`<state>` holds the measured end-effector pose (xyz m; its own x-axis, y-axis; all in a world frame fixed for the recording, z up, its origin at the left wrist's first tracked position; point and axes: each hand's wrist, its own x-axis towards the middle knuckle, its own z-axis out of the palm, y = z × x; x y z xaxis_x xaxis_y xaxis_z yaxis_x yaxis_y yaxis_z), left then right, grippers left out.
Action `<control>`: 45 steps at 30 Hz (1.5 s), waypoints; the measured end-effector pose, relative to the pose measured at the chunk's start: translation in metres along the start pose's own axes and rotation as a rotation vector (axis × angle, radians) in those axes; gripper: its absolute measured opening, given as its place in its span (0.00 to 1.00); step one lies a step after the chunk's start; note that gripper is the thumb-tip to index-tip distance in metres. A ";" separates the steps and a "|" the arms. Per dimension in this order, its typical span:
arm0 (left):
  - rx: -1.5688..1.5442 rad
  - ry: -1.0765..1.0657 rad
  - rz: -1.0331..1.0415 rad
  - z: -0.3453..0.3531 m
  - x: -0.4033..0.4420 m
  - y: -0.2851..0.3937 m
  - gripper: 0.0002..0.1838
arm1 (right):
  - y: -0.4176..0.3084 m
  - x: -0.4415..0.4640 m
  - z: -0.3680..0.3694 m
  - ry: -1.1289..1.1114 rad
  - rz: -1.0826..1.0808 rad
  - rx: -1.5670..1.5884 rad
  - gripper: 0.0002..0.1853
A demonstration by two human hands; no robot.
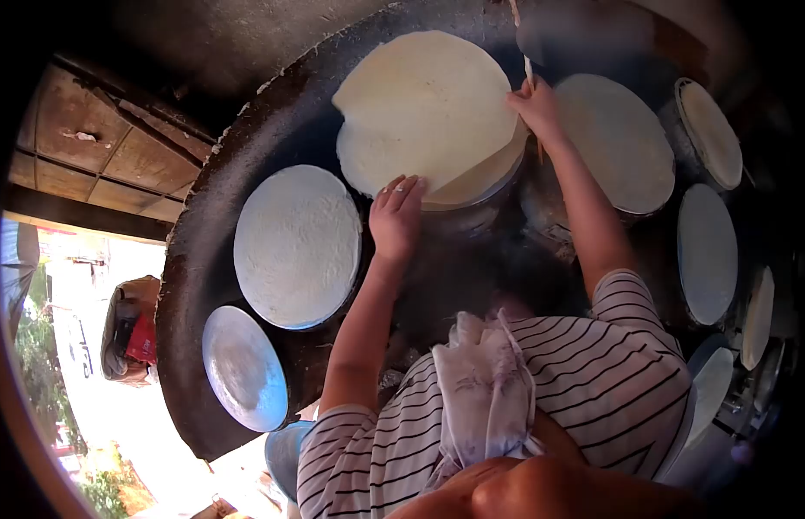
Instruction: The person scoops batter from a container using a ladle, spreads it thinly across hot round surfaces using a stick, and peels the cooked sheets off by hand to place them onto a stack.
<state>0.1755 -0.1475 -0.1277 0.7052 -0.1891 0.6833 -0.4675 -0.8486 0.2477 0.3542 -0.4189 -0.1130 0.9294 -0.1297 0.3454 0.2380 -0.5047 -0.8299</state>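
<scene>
A large round flatbread (pixel 428 108), thin and pale, lies over a raised round griddle at the top middle. Its lower right edge sits off-line, baring a second pale layer (pixel 485 177) beneath. My left hand (pixel 397 216), with rings on it, is closed at the bread's lower edge, fingertips on top; the thumb is hidden. At the bread's right edge, my right hand (pixel 538 108) is closed around a thin stick (pixel 528 69), which sticks out above and below the fist. Whether its fingers also grip the bread's edge, I cannot tell.
Several more round griddles surround me. One on the left (pixel 299 246) and one on the right (pixel 614 143) carry pale rounds; a lower left griddle (pixel 244 368) shows bare metal. A dark curved counter rim (pixel 195 251) runs along the left. Light smoke hangs around.
</scene>
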 end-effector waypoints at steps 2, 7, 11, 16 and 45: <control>-0.047 -0.120 -0.051 0.040 0.001 0.010 0.15 | 0.048 -0.007 0.003 -0.051 0.091 -0.097 0.16; 0.069 -0.301 -0.142 0.063 -0.001 0.045 0.21 | 0.083 0.013 0.013 -0.100 0.158 -0.142 0.18; 0.118 -0.293 -0.091 0.071 0.004 0.039 0.18 | 0.081 0.001 -0.005 -0.104 0.223 -0.191 0.24; -0.047 -0.180 -0.039 0.071 0.021 0.021 0.05 | 0.065 -0.024 -0.029 -0.163 0.224 -0.306 0.26; -0.429 -0.184 -0.105 -0.043 0.345 0.137 0.02 | 0.069 0.027 -0.189 -0.039 0.105 0.574 0.22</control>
<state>0.3314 -0.3072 0.1714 0.8251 -0.2300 0.5160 -0.5390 -0.5943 0.5969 0.3427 -0.6186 -0.0779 0.9634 -0.1176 0.2411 0.2485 0.0537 -0.9671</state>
